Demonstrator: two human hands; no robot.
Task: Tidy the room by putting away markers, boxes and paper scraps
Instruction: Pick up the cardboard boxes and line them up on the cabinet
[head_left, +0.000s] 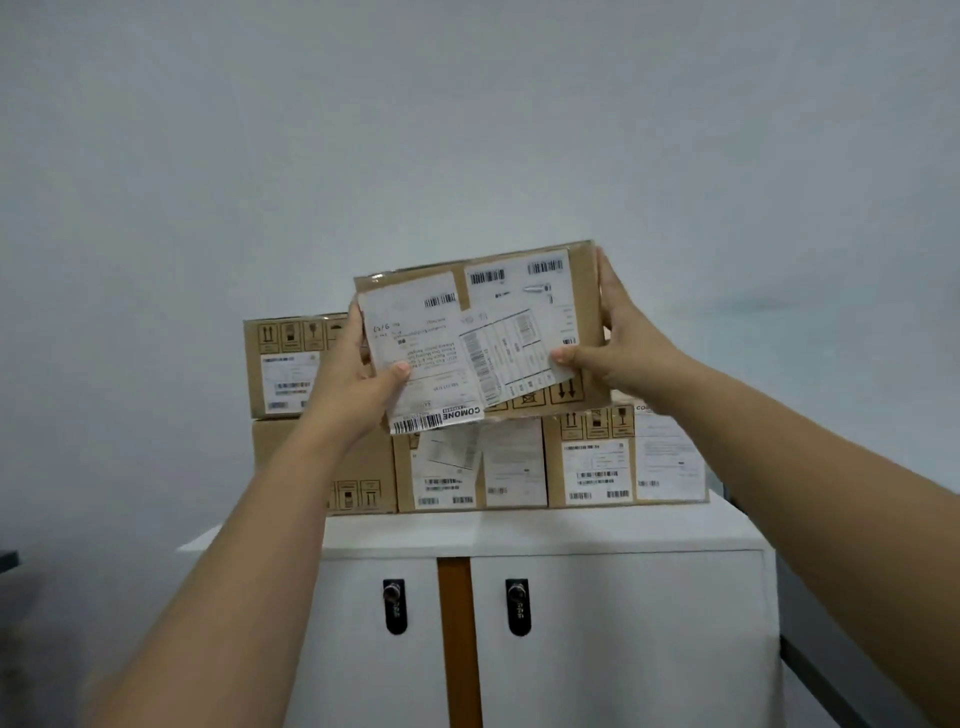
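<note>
1. A white cabinet (545, 535) stands against a plain pale wall (467, 130); every place below is told from this cabinet.
2. On the cabinet's top sits a row of three brown cardboard boxes: a left box (291, 457), a middle box (467, 467) and a right box (623, 457), side by side and touching.
3. A fourth, upper box (283, 364) rests on the left box.
4. Above the middle and right boxes, a held box (519, 270) is tilted, its right end higher; its lower edge is at the top of the row, though contact cannot be told.
5. The left hand (353, 384) grips the held box's left end, thumb pressed on the front label.
6. The right hand (623, 348) grips its right end, thumb on the front, fingers along the side.
7. The held box hides part of the upper box and the tops of the row behind it.
8. All boxes are matt corrugated card, rectangular, with white paper shipping labels bearing barcodes; one label on the held box hangs loose at an angle.
9. The cabinet's front has two smooth white doors, each with a black lock (395, 605), and a brown strip (460, 639) between them.
</note>
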